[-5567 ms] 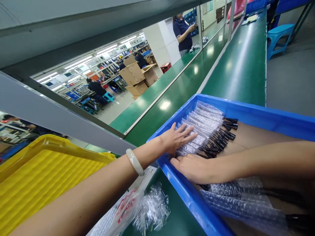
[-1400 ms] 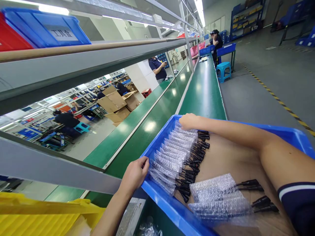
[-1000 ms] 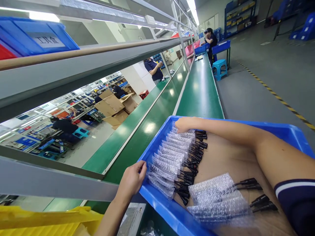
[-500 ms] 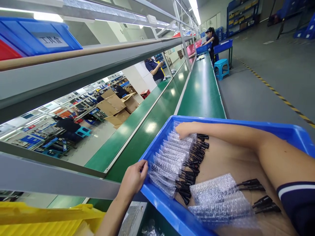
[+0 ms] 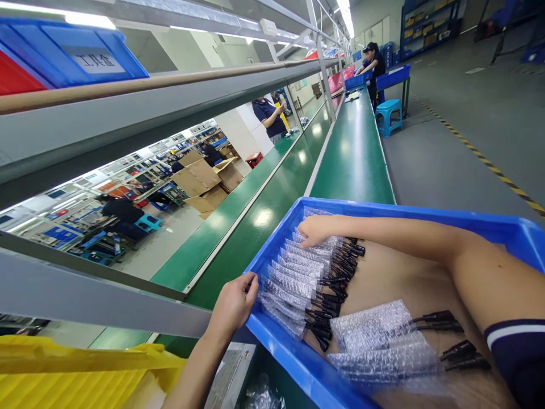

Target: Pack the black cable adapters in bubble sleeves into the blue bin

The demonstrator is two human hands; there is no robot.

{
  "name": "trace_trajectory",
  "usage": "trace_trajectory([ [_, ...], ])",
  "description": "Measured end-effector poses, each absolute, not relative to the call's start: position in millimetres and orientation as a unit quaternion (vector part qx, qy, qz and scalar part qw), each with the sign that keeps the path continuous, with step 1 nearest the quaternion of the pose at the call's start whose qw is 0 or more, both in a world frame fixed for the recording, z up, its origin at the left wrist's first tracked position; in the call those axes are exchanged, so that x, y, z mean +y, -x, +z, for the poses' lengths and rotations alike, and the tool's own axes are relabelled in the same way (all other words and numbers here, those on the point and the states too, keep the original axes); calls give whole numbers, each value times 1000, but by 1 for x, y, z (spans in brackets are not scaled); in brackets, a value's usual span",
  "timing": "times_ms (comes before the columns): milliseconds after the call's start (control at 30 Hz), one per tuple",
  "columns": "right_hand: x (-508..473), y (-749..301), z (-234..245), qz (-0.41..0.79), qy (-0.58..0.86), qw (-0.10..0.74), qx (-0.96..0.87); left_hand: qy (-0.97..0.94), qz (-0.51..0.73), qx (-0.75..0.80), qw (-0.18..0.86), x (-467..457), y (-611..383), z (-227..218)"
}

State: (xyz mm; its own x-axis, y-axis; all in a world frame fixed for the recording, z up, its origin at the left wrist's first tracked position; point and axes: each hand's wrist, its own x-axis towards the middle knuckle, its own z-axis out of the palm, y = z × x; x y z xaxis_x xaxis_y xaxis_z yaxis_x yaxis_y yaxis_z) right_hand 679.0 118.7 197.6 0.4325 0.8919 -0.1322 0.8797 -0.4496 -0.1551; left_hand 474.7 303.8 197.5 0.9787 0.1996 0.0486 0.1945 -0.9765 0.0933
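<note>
A blue tray (image 5: 409, 208) lined with brown cardboard holds a row of bubble-wrapped black cable connectors (image 5: 298, 272) along its left wall. My left hand (image 5: 233, 304) curls over the tray's near left rim, fingers touching the nearest bags. My right hand (image 5: 314, 229) reaches across the tray and presses on the far end of the row, fingers bent down onto the bags. A few more bubble-wrapped connectors (image 5: 378, 341) lie loose in the tray nearer to me.
A yellow tray (image 5: 76, 375) sits at lower left. Green conveyor belts (image 5: 349, 153) run away ahead. Grey shelf rails overhead carry a blue bin (image 5: 80, 51). Other people stand far along the line. A blue stool (image 5: 389, 113) stands beside the belt.
Since 5.6 s ago the view lifted, my hands spread to the two ends of the row. Over the last second my right hand slid slightly nearer along the row; the left stayed put.
</note>
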Motion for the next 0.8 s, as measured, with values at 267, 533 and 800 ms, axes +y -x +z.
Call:
trace_trajectory([
  [267,120,-669,196,79,840,40,-536,-994,28,97,50,304,-475,197],
  [533,130,-652,183,91,824,32,-559,-994,29,98,45,301,-475,198],
  [800,131,-630,190,52,801,64,-593,-992,24,104,64,302,-475,198],
])
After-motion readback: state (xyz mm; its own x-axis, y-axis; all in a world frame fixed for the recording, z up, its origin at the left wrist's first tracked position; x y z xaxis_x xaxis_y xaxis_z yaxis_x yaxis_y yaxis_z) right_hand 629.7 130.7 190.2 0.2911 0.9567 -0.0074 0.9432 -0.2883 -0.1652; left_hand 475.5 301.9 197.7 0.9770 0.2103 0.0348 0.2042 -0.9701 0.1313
